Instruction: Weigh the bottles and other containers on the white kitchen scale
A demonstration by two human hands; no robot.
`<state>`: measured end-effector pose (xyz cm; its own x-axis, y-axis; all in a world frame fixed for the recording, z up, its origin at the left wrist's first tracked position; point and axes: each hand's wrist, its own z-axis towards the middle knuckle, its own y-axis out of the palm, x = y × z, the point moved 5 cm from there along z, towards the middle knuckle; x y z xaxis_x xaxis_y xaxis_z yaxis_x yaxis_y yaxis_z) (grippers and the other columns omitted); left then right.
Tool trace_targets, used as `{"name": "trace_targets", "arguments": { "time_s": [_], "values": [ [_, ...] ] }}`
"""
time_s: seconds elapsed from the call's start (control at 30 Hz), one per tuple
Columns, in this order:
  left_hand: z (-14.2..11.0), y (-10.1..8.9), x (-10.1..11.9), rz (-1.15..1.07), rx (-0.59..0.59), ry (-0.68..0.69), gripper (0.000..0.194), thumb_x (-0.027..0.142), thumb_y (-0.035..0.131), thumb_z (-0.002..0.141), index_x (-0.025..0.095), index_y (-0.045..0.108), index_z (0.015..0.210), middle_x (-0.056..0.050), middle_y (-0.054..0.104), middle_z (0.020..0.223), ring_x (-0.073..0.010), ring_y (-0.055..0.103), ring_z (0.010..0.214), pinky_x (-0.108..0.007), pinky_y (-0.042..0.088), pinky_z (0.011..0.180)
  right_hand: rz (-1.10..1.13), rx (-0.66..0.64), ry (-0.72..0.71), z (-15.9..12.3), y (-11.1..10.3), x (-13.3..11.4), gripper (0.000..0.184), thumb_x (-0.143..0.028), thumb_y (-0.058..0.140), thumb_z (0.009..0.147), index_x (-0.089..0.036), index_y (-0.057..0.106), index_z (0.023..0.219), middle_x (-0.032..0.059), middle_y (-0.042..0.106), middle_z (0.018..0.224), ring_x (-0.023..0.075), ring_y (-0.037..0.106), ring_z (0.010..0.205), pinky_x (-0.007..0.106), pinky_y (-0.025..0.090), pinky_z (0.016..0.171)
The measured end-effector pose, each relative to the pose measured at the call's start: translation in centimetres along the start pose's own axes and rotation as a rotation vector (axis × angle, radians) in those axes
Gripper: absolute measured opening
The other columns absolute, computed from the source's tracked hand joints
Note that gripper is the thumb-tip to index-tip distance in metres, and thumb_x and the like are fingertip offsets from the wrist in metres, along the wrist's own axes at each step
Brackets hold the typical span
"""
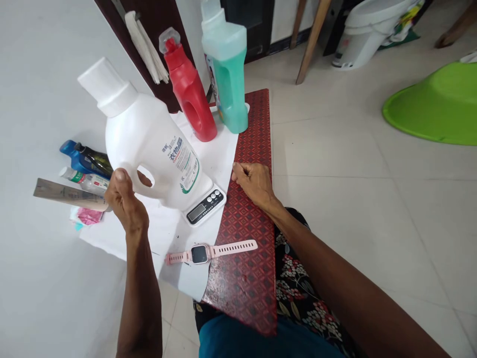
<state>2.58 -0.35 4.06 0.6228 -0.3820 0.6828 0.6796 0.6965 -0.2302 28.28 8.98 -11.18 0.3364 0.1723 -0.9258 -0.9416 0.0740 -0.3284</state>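
Observation:
My left hand [124,201] grips the handle of a large white detergent bottle [149,144] with a white cap, which stands tilted on a small digital kitchen scale [205,205]. The scale rests on white paper [218,159] spread over a red patterned bench [248,268]. My right hand [253,183] lies on the bench just right of the scale, fingers curled into a loose fist with nothing seen in them. A pink smartwatch [208,251] lies flat nearer to me.
A red bottle [190,89] and a green-filled bottle [227,69] stand at the bench's far end. A blue bottle [85,159], a small clear bottle [87,181], a flat card [65,194] and a pink wrapper [89,216] lie at left. A green basin [436,107] sits on the tiled floor.

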Motion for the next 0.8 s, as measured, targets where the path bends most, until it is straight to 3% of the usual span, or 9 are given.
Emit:
{"name": "trace_targets", "arguments": {
  "time_s": [0.13, 0.27, 0.4, 0.6, 0.73, 0.8],
  "values": [
    [-0.1, -2.5, -1.2, -0.043, 0.094, -0.11, 0.057, 0.077, 0.056, 0.099, 0.022, 0.063, 0.083, -0.003, 0.065, 0.078, -0.0202, 0.067, 0.078, -0.034, 0.057, 0.074, 0.006, 0.008, 0.002, -0.1, 0.0, 0.0, 0.046, -0.035, 0.052, 0.103, -0.021, 0.064, 0.06, 0.0017, 0.066, 0.059, 0.0169, 0.062, 0.059, 0.032, 0.042, 0.07],
    [-0.3, -4.7, -2.3, -0.071, 0.213, -0.189, 0.052, 0.072, 0.06, 0.097, 0.021, 0.062, 0.088, -0.004, 0.068, 0.084, -0.018, 0.066, 0.076, -0.035, 0.057, 0.078, 0.014, 0.009, 0.004, -0.2, 0.1, 0.1, 0.046, -0.035, 0.052, 0.103, -0.021, 0.065, 0.061, 0.002, 0.067, 0.059, 0.0168, 0.062, 0.058, 0.031, 0.043, 0.068],
    [-0.6, -5.5, -2.6, -0.064, 0.279, -0.204, 0.048, 0.069, 0.061, 0.096, 0.021, 0.059, 0.091, -0.004, 0.068, 0.085, -0.0179, 0.065, 0.075, -0.037, 0.056, 0.079, 0.003, 0.002, -0.005, -0.1, 0.2, 0.3, 0.045, -0.037, 0.052, 0.103, -0.022, 0.066, 0.062, 0.0028, 0.07, 0.062, 0.0175, 0.064, 0.06, 0.031, 0.044, 0.066],
    [-0.9, -3.8, -2.2, -0.159, 0.245, -0.162, 0.048, 0.067, 0.065, 0.095, 0.019, 0.061, 0.098, -0.005, 0.067, 0.091, -0.018, 0.065, 0.081, -0.037, 0.055, 0.082, -0.002, 0.011, -0.002, -0.1, 0.2, 0.4, 0.046, -0.039, 0.051, 0.102, -0.022, 0.066, 0.062, 0.0026, 0.068, 0.06, 0.0172, 0.063, 0.057, 0.032, 0.045, 0.065],
    [-1.6, -1.0, -1.3, -0.184, 0.103, -0.112, 0.052, 0.071, 0.069, 0.095, 0.02, 0.066, 0.103, -0.005, 0.069, 0.092, -0.02, 0.067, 0.084, -0.036, 0.055, 0.078, -0.014, 0.009, -0.009, -0.1, 0.2, 0.6, 0.045, -0.039, 0.052, 0.102, -0.022, 0.068, 0.063, 0.0031, 0.068, 0.06, 0.0179, 0.064, 0.059, 0.032, 0.046, 0.065],
    [-2.0, 0.8, -0.8, -0.18, 0.037, -0.126, 0.048, 0.068, 0.075, 0.093, 0.021, 0.066, 0.094, -0.003, 0.068, 0.082, -0.019, 0.065, 0.076, -0.035, 0.054, 0.075, -0.016, 0.008, 0.003, -0.2, 0.2, 0.8, 0.043, -0.038, 0.053, 0.101, -0.022, 0.07, 0.064, 0.0034, 0.069, 0.061, 0.0188, 0.066, 0.06, 0.032, 0.047, 0.065]
  ]
}}
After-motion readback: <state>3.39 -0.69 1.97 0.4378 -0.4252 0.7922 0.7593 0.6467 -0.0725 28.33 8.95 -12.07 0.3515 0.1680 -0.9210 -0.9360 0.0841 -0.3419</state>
